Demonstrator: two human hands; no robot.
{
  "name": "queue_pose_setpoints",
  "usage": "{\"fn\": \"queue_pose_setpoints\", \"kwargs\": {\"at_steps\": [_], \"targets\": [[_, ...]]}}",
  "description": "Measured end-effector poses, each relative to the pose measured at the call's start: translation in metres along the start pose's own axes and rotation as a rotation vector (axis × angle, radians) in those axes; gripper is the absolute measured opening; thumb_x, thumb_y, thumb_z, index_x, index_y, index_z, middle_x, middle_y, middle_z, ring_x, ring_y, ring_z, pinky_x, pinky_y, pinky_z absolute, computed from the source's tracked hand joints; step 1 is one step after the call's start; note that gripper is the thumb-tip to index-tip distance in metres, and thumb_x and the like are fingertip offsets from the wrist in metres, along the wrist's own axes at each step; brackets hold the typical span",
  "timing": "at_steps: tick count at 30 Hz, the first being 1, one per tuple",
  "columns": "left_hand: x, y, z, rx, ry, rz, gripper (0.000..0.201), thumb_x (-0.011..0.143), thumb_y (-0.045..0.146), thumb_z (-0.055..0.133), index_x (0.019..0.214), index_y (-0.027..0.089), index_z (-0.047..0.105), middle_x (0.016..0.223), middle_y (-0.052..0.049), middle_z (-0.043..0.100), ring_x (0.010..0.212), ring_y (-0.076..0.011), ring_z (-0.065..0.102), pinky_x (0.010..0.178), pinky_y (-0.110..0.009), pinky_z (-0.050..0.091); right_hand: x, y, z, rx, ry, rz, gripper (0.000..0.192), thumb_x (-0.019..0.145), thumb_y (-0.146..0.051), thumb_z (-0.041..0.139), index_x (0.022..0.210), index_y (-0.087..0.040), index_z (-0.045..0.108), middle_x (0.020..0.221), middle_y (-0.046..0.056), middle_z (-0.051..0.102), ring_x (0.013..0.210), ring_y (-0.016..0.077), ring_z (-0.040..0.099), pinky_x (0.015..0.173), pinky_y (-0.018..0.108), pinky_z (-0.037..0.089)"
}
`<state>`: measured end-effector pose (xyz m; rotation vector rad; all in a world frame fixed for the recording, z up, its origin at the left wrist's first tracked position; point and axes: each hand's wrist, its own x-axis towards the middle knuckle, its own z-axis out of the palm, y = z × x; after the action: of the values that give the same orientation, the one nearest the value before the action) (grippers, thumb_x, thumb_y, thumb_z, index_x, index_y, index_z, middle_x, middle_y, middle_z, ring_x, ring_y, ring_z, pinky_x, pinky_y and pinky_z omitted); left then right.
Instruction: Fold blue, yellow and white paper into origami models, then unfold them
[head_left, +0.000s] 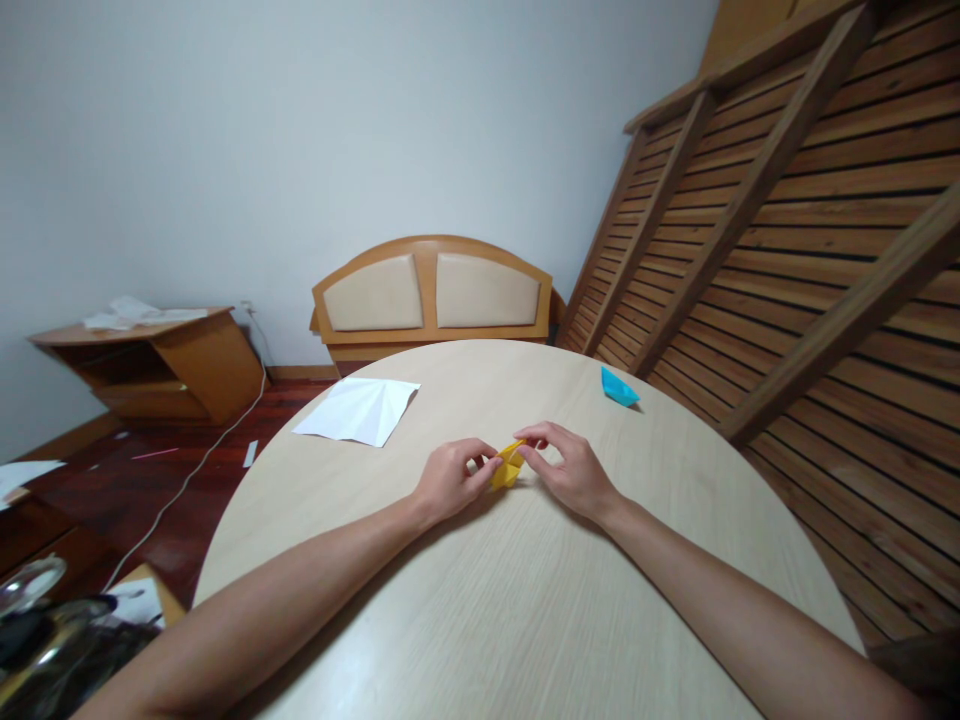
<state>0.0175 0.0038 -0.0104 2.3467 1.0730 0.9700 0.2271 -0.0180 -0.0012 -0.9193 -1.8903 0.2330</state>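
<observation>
Between my two hands is a small piece of folded yellow paper (508, 472), held just over the round table. My left hand (454, 478) pinches its left side between thumb and fingers. On the other side, my right hand (566, 465) grips its upper right edge with thumb and fingertips. The fingers partly cover the yellow paper, so its full shape is hidden. Beyond my right hand sits a folded blue paper boat (619, 387). A creased white sheet of paper (360, 410) lies flat beyond my left hand.
The round wooden table (480, 620) fills the foreground. A padded headboard (431, 285) stands behind it against the wall. Slatted wooden panels (795, 250) lean at the right. At the left are a low cabinet (187, 370) with papers on top and a white cable (202, 462) on the floor.
</observation>
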Motion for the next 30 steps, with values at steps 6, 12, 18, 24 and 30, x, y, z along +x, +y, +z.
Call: {"fn": "queue_pose_setpoints", "kwargs": {"at_steps": [6, 12, 18, 24, 30], "targets": [[0.0011, -0.0003, 0.0001, 0.021, 0.024, -0.012, 0.022, 0.093, 0.032, 0.056, 0.091, 0.018, 0.073, 0.078, -0.002, 0.072, 0.064, -0.0131, 0.06, 0.061, -0.024, 0.041, 0.0003, 0.0023, -0.0005, 0.0, 0.026, 0.034, 0.006, 0.092, -0.025, 0.063, 0.096, -0.022, 0.067, 0.089, 0.003, 0.071, 0.079, 0.0179, 0.064, 0.076, 0.034, 0.053], [0.0014, -0.0005, 0.0, 0.022, 0.032, -0.027, 0.023, 0.094, 0.034, 0.056, 0.09, 0.019, 0.074, 0.077, -0.002, 0.072, 0.063, -0.013, 0.06, 0.061, -0.024, 0.041, 0.0008, -0.0001, -0.0026, -0.015, 0.012, -0.003, 0.006, 0.092, -0.025, 0.063, 0.095, -0.022, 0.067, 0.089, 0.004, 0.071, 0.08, 0.0183, 0.064, 0.076, 0.034, 0.052], [0.0015, -0.0012, 0.0006, 0.017, 0.026, -0.034, 0.025, 0.093, 0.035, 0.055, 0.091, 0.018, 0.074, 0.078, -0.003, 0.072, 0.064, -0.0131, 0.06, 0.06, -0.023, 0.041, -0.0001, 0.0008, -0.0036, 0.0, 0.002, -0.013, 0.015, 0.094, -0.021, 0.056, 0.102, -0.022, 0.069, 0.092, 0.005, 0.072, 0.083, 0.0186, 0.065, 0.078, 0.034, 0.053], [0.0015, -0.0009, 0.0004, 0.015, 0.026, -0.041, 0.026, 0.094, 0.036, 0.055, 0.092, 0.019, 0.074, 0.079, -0.003, 0.073, 0.063, -0.0134, 0.06, 0.061, -0.024, 0.041, -0.0004, 0.0009, -0.0033, 0.008, -0.025, -0.009, 0.018, 0.095, -0.022, 0.054, 0.106, -0.022, 0.07, 0.095, 0.005, 0.072, 0.087, 0.0191, 0.066, 0.08, 0.035, 0.053], [0.0009, -0.0011, 0.0005, 0.014, 0.025, -0.031, 0.024, 0.094, 0.034, 0.055, 0.091, 0.018, 0.074, 0.08, -0.003, 0.073, 0.063, -0.0132, 0.061, 0.059, -0.023, 0.042, -0.0007, 0.0008, -0.003, 0.012, -0.029, 0.005, 0.02, 0.096, -0.022, 0.053, 0.107, -0.023, 0.07, 0.098, 0.006, 0.073, 0.091, 0.0201, 0.068, 0.08, 0.035, 0.055]]}}
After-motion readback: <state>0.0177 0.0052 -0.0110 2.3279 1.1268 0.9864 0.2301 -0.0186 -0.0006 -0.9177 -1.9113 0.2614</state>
